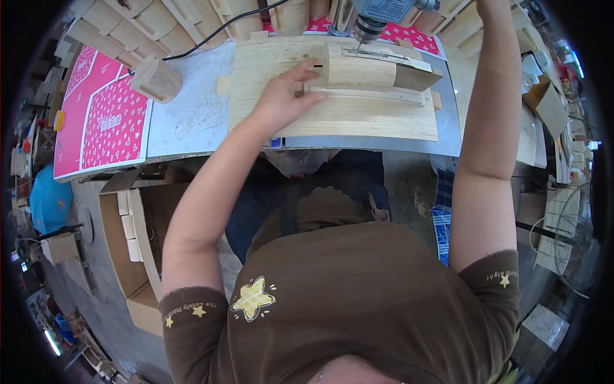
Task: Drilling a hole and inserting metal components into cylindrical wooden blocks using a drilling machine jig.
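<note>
A pale wooden block with a rounded face (361, 72) lies on a flat wooden board (371, 125) on the bench. Along its top runs a narrow slotted strip (390, 56). Just above that strip hangs the chuck (368, 29) of a drill, its thin bit pointing down close to the strip; whether they touch I cannot tell. My left hand (288, 95) is at the block's left end, thumb and fingers spread apart. Stretched up to the top edge, my right arm ends at my right hand (491, 5), whose fingers are cut off from view.
Rows of rounded wooden pieces (150, 29) stand along the back, with a single one (157, 79) on the left of the bench. A black cable (220, 30) crosses behind. Below left stands an open cardboard box (131, 281). A fan (572, 237) is at the far right.
</note>
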`<state>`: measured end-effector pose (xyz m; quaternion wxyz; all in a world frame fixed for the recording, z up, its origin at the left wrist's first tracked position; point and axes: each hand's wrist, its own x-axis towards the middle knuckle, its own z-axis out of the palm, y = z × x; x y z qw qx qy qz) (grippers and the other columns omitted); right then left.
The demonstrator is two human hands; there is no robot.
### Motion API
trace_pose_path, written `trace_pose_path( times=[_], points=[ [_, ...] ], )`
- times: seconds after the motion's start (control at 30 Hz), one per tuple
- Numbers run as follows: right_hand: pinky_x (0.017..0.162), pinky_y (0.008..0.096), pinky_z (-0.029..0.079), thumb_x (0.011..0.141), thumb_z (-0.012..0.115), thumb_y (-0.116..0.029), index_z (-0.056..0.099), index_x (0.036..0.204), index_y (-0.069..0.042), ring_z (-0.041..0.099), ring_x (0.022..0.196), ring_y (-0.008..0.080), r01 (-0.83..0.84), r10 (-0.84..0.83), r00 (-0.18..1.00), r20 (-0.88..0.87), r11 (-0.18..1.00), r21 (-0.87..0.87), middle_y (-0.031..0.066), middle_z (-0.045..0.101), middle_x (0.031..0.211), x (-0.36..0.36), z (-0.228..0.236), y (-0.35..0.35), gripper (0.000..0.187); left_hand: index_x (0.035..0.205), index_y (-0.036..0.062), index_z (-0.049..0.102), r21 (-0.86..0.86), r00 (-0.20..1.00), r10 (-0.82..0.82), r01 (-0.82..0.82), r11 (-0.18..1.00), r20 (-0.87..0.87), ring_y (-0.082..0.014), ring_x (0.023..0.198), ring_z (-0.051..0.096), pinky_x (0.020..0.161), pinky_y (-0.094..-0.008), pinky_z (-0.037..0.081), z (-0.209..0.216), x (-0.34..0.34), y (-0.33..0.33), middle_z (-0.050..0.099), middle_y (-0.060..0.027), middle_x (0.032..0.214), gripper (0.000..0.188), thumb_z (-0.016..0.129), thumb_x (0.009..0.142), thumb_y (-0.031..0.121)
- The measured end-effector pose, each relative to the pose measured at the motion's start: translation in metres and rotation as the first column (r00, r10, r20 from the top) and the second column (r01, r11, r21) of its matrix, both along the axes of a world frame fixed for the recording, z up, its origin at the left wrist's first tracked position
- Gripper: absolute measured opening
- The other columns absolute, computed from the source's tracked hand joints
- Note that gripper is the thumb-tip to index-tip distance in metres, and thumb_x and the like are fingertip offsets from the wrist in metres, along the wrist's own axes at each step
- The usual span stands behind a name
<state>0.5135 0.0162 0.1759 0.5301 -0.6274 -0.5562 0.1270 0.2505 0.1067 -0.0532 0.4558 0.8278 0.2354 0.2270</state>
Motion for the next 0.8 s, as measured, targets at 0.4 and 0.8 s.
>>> trace_pose_path(
  times=[0.4,0.8],
  points=[
    [0.069,0.0309,0.045,0.086,0.057,-0.02,0.061,0.087,0.0,0.058,0.076,0.0229,-0.661,0.623,0.727,-0.289,0.518,-0.543,0.0113,0.061,0.08,-0.106,-0.108,-0.109,0.021,0.091,-0.0009,0.062,-0.523,0.652,-0.411,0.027,0.852,-0.637,-0.0136,0.064,0.061,0.058,-0.0264,0.048,0.114,-0.201,-0.066,0.064,-0.0087,0.076,0.03,0.062,0.083,0.028],
    [0.07,0.0357,0.044,0.081,0.061,-0.012,0.055,0.082,-0.001,0.057,0.08,0.0265,-0.885,0.788,0.345,-0.51,0.092,-0.457,0.0108,0.059,0.081,-0.182,-0.186,-0.086,0.012,0.114,0.0015,0.052,-0.927,0.956,-0.21,-0.122,0.354,-0.206,-0.008,0.086,0.054,0.077,-0.0231,0.045,0.058,-0.234,-0.166,0.057,-0.0026,0.096,0.026,0.055,0.088,0.008]
  ],
)
